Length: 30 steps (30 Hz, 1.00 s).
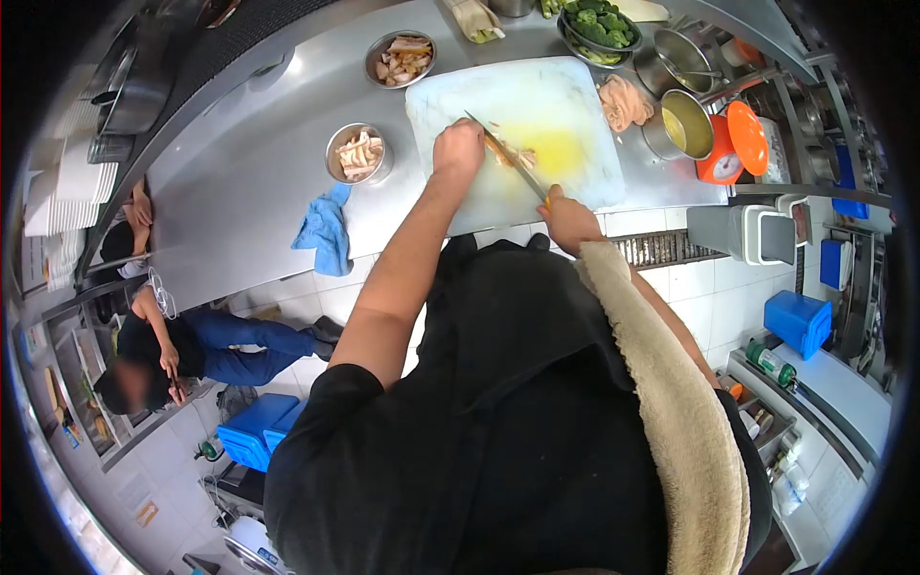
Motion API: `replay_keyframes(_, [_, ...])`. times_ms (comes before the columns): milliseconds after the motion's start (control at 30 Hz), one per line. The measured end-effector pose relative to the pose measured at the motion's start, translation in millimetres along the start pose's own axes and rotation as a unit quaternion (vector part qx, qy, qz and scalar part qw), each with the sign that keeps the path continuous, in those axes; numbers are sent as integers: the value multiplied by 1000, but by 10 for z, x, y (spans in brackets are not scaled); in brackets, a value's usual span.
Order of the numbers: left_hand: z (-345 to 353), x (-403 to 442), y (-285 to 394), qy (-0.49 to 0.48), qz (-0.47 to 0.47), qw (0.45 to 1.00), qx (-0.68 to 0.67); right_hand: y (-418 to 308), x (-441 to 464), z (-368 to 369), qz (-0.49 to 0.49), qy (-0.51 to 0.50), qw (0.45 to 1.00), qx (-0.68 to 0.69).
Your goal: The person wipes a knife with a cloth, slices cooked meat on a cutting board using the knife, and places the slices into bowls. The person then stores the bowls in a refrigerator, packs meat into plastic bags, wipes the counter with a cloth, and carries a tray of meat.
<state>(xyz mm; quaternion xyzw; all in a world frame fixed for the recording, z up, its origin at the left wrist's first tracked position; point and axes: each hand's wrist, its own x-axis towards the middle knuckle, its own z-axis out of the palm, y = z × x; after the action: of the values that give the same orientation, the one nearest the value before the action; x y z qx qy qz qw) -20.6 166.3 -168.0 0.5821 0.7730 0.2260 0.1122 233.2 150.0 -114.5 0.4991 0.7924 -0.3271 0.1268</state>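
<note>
"gripping what, that right hand?"
"a kitchen knife, by its handle, amid meat pieces on the white cutting board."
"and the left hand?"
"curled near the knife's tip; whether it pinches anything, i can't tell."

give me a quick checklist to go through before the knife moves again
1. Right grip closed on the knife handle: ok.
2. Left grip clear of the blade: cannot tell; it is close beside it, and any gap is unclear.
3. Cut pieces on the cutting board: ok, lying by the blade.
4. Blue cloth off the board: ok, at the counter's front edge.
5. Board secured against slipping: cannot tell; its underside is hidden.
</note>
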Motion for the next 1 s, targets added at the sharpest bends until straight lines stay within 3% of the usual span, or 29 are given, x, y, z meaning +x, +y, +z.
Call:
replay_keyframes(367, [-37,6,-37,-19,-11,1000,12,318,-318,136,65,-5,997,-48])
replay_keyframes(633, [-14,-360,56,-48,79,993,-78,130,-259,-18,-29,63,998,7])
replay_keyframes(733, [-11,-516,239,-54,22,991,-119,43,-244,-75,-37,71,997,8])
replay_keyframes(867, [-113,-613,362,-12,-8,986,-165,83,-189,-53,-37,62,997,1])
replay_keyframes(1000, [-55,-648,327,25,58,989,-136,78,-204,-96,-20,52,998,43])
